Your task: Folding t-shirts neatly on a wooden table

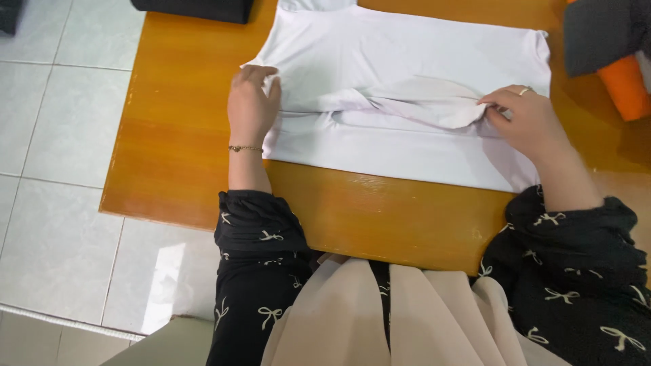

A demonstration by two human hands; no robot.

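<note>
A white garment (407,61) lies spread flat on an orange-brown wooden table (176,156). My left hand (252,105) rests at the garment's left edge, its fingers curled over the cloth there. My right hand (525,122), with a ring on one finger, pinches a folded flap of the white cloth near the garment's right side. A crease runs across the cloth between the two hands. Both sleeves are black with small pale bows, and a thin bracelet sits on the left wrist.
A dark folded cloth (196,8) lies at the table's far edge. Dark grey (597,34) and orange (627,85) fabric sit at the far right. White floor tiles (61,135) lie left of the table. Beige fabric (380,318) hangs below my chin.
</note>
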